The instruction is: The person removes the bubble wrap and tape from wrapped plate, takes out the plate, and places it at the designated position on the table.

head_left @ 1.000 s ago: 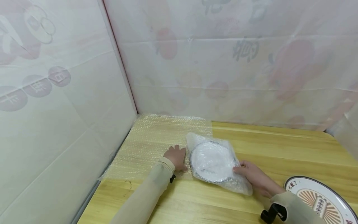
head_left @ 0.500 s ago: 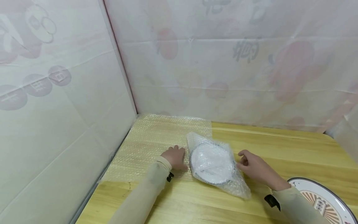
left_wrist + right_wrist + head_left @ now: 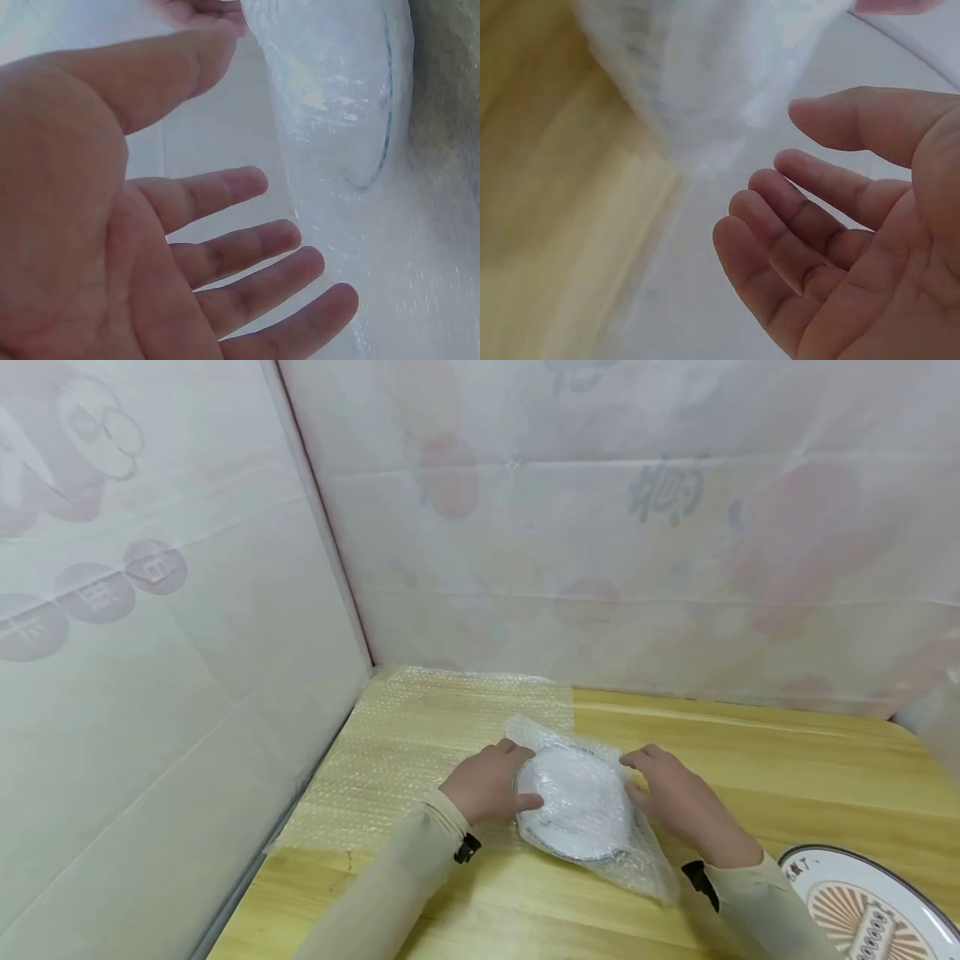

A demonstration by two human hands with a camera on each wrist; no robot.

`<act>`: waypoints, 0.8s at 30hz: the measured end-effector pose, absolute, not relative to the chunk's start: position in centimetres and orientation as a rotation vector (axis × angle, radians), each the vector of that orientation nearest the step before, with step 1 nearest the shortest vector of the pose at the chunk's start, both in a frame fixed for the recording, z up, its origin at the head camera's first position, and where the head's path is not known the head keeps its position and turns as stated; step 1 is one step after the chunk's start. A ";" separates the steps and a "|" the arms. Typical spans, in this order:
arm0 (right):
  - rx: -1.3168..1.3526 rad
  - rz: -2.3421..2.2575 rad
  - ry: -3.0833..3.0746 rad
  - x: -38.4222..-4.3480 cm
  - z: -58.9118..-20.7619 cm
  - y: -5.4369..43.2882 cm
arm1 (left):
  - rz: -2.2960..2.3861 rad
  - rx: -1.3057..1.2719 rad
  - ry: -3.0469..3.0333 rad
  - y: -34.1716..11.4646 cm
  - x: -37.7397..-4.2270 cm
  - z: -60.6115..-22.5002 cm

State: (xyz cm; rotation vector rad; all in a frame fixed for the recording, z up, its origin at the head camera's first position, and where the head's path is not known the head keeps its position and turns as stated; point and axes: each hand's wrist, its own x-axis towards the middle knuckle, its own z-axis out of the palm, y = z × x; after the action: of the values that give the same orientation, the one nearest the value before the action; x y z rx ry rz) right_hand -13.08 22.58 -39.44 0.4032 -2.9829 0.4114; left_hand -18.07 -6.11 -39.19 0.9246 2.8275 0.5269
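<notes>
A round white plate [image 3: 581,806] wrapped in clear bubble wrap [image 3: 637,872] lies on the wooden table, over the right edge of a flat bubble wrap sheet [image 3: 375,760]. At its left side is my left hand [image 3: 491,781], thumb over the rim; in the left wrist view the fingers of that hand [image 3: 247,255] are spread and nearly straight beside the wrapped bundle [image 3: 337,90]. My right hand [image 3: 678,797] hovers at the plate's right edge. Its fingers [image 3: 772,240] are loosely bent, with nothing between them and the thumb in the right wrist view.
A larger white plate [image 3: 862,902] with a dark rim and orange printed rays lies at the table's right front, near my right forearm. Printed cloth walls [image 3: 525,568] stand behind and to the left of the table [image 3: 750,743].
My right hand has let go of the wrapped plate's lower right corner and moved up along its right side. My left hand has come right, onto the plate's left edge.
</notes>
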 end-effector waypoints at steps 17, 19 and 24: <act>0.440 0.416 -3.068 -13.5 -40.8 22.7 | 0.364 0.990 2.778 -5.8 -17.6 -39.7; 0.457 0.432 -3.058 -13.7 -40.8 22.8 | 0.348 1.004 2.773 -5.8 -17.7 -39.7; 0.568 0.478 -3.021 -14.2 -41.0 23.0 | 0.313 1.018 2.759 -6.0 -17.8 -39.7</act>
State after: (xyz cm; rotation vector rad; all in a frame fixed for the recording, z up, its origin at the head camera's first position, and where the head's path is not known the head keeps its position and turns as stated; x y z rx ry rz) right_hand -14.20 22.99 -41.00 0.5676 -3.0207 0.4776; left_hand -17.79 -5.98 -39.70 1.0182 2.7590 0.3131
